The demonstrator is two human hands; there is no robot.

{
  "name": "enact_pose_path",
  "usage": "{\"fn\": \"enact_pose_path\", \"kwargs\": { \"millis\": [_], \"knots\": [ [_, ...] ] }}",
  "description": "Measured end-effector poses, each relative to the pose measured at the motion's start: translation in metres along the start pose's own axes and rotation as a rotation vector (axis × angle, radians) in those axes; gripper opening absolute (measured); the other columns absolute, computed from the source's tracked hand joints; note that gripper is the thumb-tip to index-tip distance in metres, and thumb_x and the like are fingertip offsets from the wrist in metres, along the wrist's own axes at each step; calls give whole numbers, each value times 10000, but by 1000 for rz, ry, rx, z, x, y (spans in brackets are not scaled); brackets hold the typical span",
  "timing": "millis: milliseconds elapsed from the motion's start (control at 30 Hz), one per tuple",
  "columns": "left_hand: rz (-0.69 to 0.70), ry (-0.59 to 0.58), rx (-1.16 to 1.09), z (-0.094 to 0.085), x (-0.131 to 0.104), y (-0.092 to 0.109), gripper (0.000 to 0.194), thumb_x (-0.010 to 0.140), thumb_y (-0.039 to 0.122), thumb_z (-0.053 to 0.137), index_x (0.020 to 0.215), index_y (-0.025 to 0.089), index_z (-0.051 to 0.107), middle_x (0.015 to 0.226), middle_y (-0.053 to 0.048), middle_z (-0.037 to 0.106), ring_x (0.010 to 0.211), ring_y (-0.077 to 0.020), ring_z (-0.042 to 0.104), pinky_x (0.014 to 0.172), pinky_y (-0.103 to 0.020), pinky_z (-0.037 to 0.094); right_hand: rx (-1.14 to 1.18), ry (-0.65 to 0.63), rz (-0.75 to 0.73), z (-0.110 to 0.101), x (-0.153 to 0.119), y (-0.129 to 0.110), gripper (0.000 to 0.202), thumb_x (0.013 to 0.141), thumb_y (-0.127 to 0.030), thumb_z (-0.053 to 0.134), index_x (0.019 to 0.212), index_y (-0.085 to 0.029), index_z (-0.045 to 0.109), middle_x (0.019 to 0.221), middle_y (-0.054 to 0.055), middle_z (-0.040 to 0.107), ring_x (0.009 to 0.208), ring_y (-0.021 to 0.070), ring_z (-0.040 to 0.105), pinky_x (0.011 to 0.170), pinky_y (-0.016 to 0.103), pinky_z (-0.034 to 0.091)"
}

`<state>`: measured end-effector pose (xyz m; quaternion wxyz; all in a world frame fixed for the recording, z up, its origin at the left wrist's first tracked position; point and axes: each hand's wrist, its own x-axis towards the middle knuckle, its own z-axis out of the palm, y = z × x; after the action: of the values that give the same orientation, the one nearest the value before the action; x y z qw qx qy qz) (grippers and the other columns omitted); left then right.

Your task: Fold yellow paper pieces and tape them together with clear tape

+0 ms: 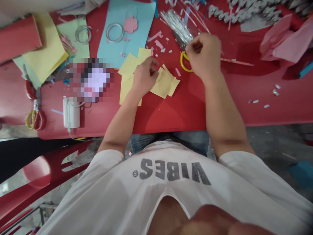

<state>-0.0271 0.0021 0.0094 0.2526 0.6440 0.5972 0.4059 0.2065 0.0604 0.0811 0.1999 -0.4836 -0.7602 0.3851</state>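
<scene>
My left hand [144, 76] is over pieces of yellow paper [126, 83], its fingers loosely bent and apart from the thumb. Beside its thumb lie more cut yellow paper pieces [162, 83], overlapping each other. My right hand [206, 54] is closed, fingertips and thumb drawn together; what they hold, if anything, is hidden. The yellow handle loop [183, 62] of a pair of scissors shows right at this hand, partly covered by it. I cannot tell whether the hand touches the loop. Just beyond sits a bundle of silver strips [177, 24].
Blue paper [104, 49] carries a wire ring [114, 32] and a pink paper flower [130, 24]. Scissors [36, 106], a white power bank [71, 112] and a blurred phone-like item [95, 81] lie left. Pink paper [286, 40] and grey fuzzy stems [244, 13] are right.
</scene>
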Motion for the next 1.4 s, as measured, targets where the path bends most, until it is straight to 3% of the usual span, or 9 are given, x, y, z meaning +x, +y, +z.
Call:
{"fn": "enact_pose_path", "kwargs": {
  "millis": [200, 367, 567, 700, 800, 867, 933, 1233, 1400],
  "knots": [
    [-46, 14, 220, 1, 2, -6, 224, 801, 176, 773, 947, 297, 654, 866, -18, 720, 838, -262, 640, 804, -455, 460, -350, 90, 71, -4, -2, 23, 324, 970, -420, 563, 1291, -418, 608, 1197, 65, 680, 1274, 355, 469, 1017, 554, 408],
    [-31, 49, 247, -4, 0, -3, 86, 917, 286, 687, 988, 290, 639, 929, -31, 724, 852, -250, 643, 789, -449, 465, -644, 311, 23, -12, 14, 51, 311, 868, -164, 611, 1159, -263, 660, 1271, 84, 625, 1172, 299, 551, 1012, 508, 441],
    [12, 63, 203, -6, -2, 1, 108, 935, 232, 617, 988, 324, 640, 985, -17, 730, 902, -244, 653, 799, -442, 479, -667, 314, 22, -18, 21, 66, 101, 857, -215, 682, 915, -185, 760, 1025, 136, 695, 932, 273, 631, 861, 451, 468],
    [46, 109, 34, -3, 2, 2, 34, 950, 291, 678, 950, 278, 647, 925, -10, 716, 846, -191, 632, 797, -398, 472, -645, 363, -80, -11, 26, 59, 89, 913, -202, 641, 876, -180, 719, 1018, 111, 713, 968, 238, 608, 961, 481, 388],
    [125, 134, -186, 0, 3, 8, 266, 935, 291, 702, 1193, 290, 641, 1078, -30, 728, 872, -179, 663, 784, -366, 509, -464, 274, -283, 6, 22, 44, 43, 942, -283, 664, 930, -243, 669, 997, 64, 718, 942, 213, 600, 930, 395, 430],
    [156, 113, -286, 3, 2, 14, 478, 900, 270, 729, 1350, 329, 580, 1236, -46, 705, 930, -191, 697, 805, -355, 547, -304, 235, -365, 19, 15, 32, 100, 969, -350, 617, 1022, -269, 643, 1053, 77, 708, 940, 260, 619, 893, 420, 473],
    [163, 76, -314, 6, 0, 20, 544, 882, 244, 740, 1386, 345, 565, 1319, -50, 679, 984, -201, 717, 845, -353, 577, -305, 183, -358, 32, 7, 22, 172, 983, -419, 576, 1076, -283, 627, 1047, 82, 703, 973, 316, 637, 923, 484, 483],
    [273, 87, -394, 22, -6, 18, 396, 918, 230, 679, 1307, 290, 637, 1252, -62, 702, 1042, -219, 731, 974, -412, 612, -379, 118, -326, 49, 4, 12, 283, 995, -429, 491, 1150, -223, 606, 1023, 133, 688, 1068, 390, 645, 994, 573, 446],
    [208, 95, -389, 22, -6, 16, 194, 931, 274, 699, 1120, 251, 664, 1083, -64, 721, 1011, -215, 727, 942, -401, 617, -379, 140, -330, 54, 7, 16, 320, 1029, -491, 463, 1062, -215, 621, 927, 119, 676, 1036, 381, 651, 986, 564, 446]
  ]
}}
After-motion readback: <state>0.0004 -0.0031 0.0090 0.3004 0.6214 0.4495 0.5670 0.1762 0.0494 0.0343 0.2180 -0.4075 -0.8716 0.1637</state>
